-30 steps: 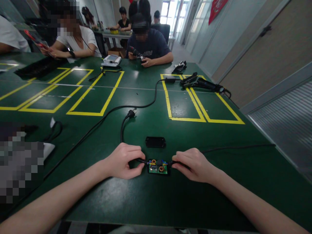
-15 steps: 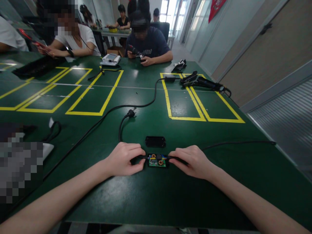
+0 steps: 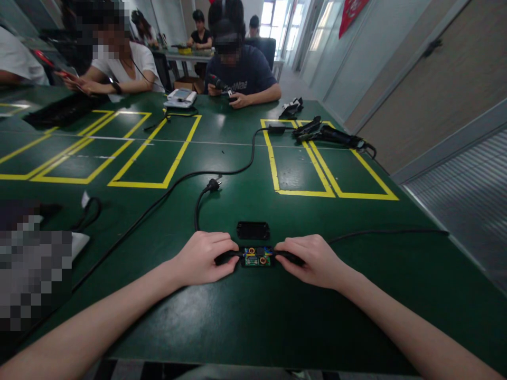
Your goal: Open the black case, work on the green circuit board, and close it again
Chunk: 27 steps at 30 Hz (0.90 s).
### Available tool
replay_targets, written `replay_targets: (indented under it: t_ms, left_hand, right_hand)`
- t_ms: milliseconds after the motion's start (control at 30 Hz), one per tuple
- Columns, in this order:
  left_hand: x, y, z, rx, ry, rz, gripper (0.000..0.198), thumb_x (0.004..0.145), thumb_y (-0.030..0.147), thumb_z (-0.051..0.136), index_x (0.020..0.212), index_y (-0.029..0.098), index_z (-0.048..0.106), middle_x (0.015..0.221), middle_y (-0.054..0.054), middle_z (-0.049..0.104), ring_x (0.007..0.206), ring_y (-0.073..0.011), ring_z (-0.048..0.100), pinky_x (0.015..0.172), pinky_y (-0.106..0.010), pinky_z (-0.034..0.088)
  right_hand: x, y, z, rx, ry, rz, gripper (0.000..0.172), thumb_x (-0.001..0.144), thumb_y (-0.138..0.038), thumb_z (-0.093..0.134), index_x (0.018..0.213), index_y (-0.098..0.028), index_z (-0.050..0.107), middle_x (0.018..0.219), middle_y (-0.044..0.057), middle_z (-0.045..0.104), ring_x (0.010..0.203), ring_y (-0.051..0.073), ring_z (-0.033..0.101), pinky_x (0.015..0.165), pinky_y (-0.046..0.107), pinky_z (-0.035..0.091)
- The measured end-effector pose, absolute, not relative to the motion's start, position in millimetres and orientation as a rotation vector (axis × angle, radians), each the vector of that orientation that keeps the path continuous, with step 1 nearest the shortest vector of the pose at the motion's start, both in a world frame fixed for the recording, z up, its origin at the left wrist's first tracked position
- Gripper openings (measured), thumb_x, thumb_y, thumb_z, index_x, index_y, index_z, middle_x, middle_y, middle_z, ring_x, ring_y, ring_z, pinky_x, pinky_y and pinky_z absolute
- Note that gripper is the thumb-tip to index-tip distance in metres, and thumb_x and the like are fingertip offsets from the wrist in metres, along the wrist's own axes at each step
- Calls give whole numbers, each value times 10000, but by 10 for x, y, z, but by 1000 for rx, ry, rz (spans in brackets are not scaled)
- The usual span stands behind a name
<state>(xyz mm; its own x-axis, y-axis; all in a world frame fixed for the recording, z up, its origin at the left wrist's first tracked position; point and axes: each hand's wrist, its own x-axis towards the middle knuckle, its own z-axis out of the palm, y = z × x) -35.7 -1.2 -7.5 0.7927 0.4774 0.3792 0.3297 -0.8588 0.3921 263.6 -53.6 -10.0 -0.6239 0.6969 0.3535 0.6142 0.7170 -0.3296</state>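
A green circuit board [image 3: 252, 260] with two copper-coloured coils and coloured wires lies in a small black plastic housing [image 3: 257, 265] on the green table. At its left end my left hand [image 3: 208, 257] pinches the black power cable, thumb and fingers closed round it. My right hand [image 3: 311, 259] grips the black cable at the other end in the same way. Just beyond the board rests the separate black cover [image 3: 252, 230], its hollow side up. The left cable runs from behind my left hand to a power plug [image 3: 214, 184]; the right cable [image 3: 380, 233] trails off rightward.
A long black cable [image 3: 186, 175] crosses the table to a small black box [image 3: 276, 128]. Black tools or straps [image 3: 332, 134] lie at the far right among yellow tape outlines [image 3: 304, 194]. Across the table a person [image 3: 241, 74] holds a dark tool; another person [image 3: 137, 66] sits left.
The housing with the circuit board has shifted slightly upward and right in view, and its tilt looks a little different. Both hands keep hold of the cables.
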Motion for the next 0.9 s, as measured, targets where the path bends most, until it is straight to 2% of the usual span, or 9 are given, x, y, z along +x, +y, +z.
replay_targets:
  t_ms: [333, 567, 700, 900]
  left_hand:
    - [-345, -5, -58, 2663, 596, 722, 109, 979, 211, 577, 975, 177, 680, 775, -19, 699, 673, -143, 657, 605, -249, 489]
    - [-368, -6, -54, 2692, 551, 684, 178, 1030, 226, 539, 1059, 174, 707, 762, -6, 678, 596, -111, 621, 533, -232, 431]
    - [-382, -5, -59, 2691, 558, 641, 205, 1041, 243, 528, 1076, 178, 718, 773, -11, 686, 597, -104, 625, 521, -217, 426]
    - [-383, -15, -73, 2693, 552, 643, 196, 1042, 239, 540, 1079, 181, 724, 820, -20, 710, 617, -107, 638, 538, -223, 443]
  right_hand:
    - [2628, -528, -90, -916, -2461, 233, 101, 1033, -198, 561, 1040, -176, 659, 871, 55, 739, 735, 146, 689, 634, 241, 498]
    - [2629, -530, -67, -866, -2470, 255, 104, 1033, -213, 572, 1017, -174, 666, 897, 66, 738, 770, 157, 680, 660, 259, 510]
    - [2635, -526, -67, -857, -2508, 239, 114, 1009, -292, 642, 1004, -179, 662, 908, 68, 729, 773, 163, 669, 657, 268, 498]
    - [2647, -519, -86, -863, -2516, 231, 134, 1037, -292, 623, 989, -179, 677, 918, 65, 727, 784, 155, 663, 669, 260, 499]
